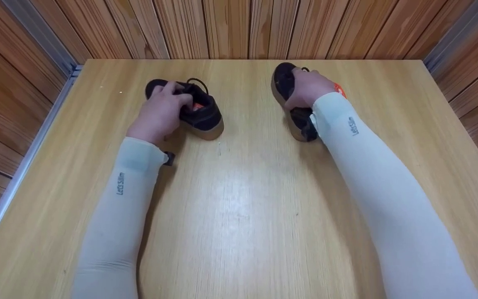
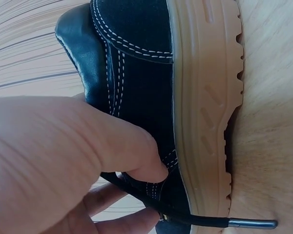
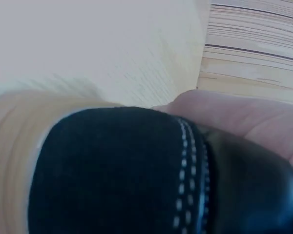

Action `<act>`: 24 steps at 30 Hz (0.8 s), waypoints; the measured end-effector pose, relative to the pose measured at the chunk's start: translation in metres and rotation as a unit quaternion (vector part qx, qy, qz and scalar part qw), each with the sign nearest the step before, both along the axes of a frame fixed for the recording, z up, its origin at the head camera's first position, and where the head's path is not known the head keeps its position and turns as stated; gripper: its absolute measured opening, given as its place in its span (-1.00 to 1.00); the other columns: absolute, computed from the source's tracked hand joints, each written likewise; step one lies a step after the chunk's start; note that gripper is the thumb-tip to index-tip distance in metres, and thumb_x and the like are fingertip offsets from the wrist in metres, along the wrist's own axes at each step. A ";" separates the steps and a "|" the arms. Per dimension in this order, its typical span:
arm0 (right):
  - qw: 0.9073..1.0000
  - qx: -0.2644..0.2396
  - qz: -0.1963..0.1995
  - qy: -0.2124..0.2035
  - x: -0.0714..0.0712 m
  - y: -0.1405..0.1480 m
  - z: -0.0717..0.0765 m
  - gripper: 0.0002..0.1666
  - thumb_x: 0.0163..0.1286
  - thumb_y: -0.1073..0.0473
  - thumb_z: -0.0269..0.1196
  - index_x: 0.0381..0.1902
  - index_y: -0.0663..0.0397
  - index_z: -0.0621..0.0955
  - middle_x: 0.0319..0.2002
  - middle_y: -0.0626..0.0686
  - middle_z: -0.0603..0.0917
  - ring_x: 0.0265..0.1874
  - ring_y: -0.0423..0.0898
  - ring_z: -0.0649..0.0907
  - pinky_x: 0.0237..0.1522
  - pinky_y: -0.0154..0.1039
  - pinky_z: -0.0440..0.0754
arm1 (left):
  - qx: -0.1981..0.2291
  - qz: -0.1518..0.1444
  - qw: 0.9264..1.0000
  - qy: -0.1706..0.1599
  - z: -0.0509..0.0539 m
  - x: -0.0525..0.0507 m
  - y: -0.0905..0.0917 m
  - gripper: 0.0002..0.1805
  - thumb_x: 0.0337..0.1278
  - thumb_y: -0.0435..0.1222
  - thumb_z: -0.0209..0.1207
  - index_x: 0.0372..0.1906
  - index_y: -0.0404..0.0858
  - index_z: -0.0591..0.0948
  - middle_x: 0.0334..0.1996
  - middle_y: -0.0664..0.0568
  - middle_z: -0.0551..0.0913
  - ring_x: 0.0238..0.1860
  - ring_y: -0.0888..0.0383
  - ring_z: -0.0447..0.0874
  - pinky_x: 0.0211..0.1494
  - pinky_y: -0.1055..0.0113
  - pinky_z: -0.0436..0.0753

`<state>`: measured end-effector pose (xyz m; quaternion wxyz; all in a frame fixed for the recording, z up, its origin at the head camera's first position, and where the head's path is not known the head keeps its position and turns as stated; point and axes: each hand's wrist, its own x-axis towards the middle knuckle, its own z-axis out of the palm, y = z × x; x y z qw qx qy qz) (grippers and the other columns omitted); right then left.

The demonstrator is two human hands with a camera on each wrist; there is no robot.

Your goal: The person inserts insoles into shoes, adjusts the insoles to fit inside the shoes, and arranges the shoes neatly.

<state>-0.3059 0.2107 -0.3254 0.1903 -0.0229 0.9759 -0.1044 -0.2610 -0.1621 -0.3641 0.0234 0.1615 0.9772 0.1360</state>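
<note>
At the far left, a metal rail [image 1: 15,182] runs along the edge of the desk [image 1: 239,187]; wood panelling [image 1: 226,29] stands beyond it and continues behind the desk.

The left sleeve [image 1: 110,224] is pale, bears dark lettering and ends at the wrist. The left hand [image 1: 158,110] grips the left shoe [image 1: 208,120], which is located on the far left part of the desk, toe pointing to the far left and heel toward the middle. The left wrist view shows the thumb against the side of the dark upper, above a tan, ridged sole [image 2: 202,97]. White double stitching marks the upper. A black lace [image 2: 195,221] with a metal tip crosses the upper near the fingers.

The two hands are well apart, with bare desk between the shoes.

The right shoe [image 1: 282,81] is located on the far right part of the desk, toe near the back edge. The right hand [image 1: 311,87] is clamped across its middle, thumb on the left side. An orange patch [image 1: 340,90] shows beside the hand; its attachment cannot be determined. The right sleeve [image 1: 396,195] matches the left.
</note>
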 end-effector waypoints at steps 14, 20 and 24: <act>0.998 -0.034 0.055 0.023 0.010 0.011 -0.009 0.19 0.35 0.10 0.41 0.81 -0.21 0.08 0.56 0.37 0.40 0.31 0.27 0.51 0.36 0.35 0.60 | -0.015 0.003 1.000 -0.011 -0.005 0.002 0.000 -0.46 0.31 -0.66 0.17 0.12 0.01 0.73 0.62 -0.21 0.31 0.56 -0.36 0.27 0.39 -0.43 0.58; 0.992 -0.054 0.099 0.049 0.026 0.006 0.002 0.18 0.36 0.13 0.42 0.80 -0.36 0.10 0.61 0.34 0.35 0.36 0.32 0.53 0.35 0.43 0.59 | -0.032 -0.003 0.999 -0.005 -0.002 -0.001 0.001 -0.45 0.34 -0.64 0.17 0.20 0.00 0.71 0.61 -0.24 0.32 0.54 -0.39 0.28 0.42 -0.43 0.56; 0.987 -0.045 0.133 0.080 0.041 0.003 0.011 0.15 0.35 0.17 0.42 0.78 -0.40 0.16 0.61 0.33 0.36 0.36 0.36 0.57 0.29 0.46 0.62 | -0.034 -0.007 0.999 0.002 -0.003 -0.002 0.001 -0.45 0.35 -0.64 0.17 0.22 -0.02 0.71 0.59 -0.27 0.33 0.52 -0.40 0.30 0.45 -0.41 0.55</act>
